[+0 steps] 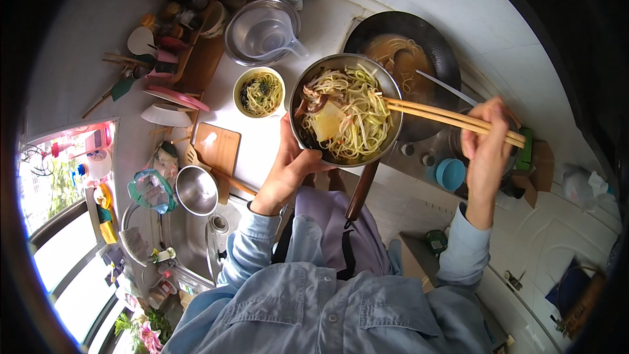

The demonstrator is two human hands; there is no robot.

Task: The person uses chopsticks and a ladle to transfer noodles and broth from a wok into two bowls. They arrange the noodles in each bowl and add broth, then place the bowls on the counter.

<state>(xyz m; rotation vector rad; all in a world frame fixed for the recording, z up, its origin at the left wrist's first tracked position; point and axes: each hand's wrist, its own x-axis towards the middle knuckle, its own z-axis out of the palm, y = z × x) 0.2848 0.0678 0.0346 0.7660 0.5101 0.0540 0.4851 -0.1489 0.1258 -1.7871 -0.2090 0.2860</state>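
Left hand (286, 169) cupped under a metal bowl (345, 110) of noodles, fingers curled up against its near wall, thumb along the left side, holding it raised above the counter edge and just in front of the dark wok (419, 52). Inside the bowl: pale yellow noodles, a translucent pale chunk, some dark pieces at the left. Right hand (488, 151) closed around a pair of wooden chopsticks (445, 117), pinched between thumb and fingers near their thick ends, tips reaching over the bowl's right rim and touching the noodles. In the wok, a little brown broth and a few noodle strands, with a metal utensil handle (445, 88) leaning on its right rim. Left of the held bowl, on the white counter (262, 141), a smaller yellowish bowl (259, 92) also filled with noodles and greens. Behind that, an empty steel basin (262, 29). Further left, a wooden cutting board (218, 147) and, in the sink, a small steel bowl (196, 190). Near the right hand, a light blue cup (450, 174) beside the stove.
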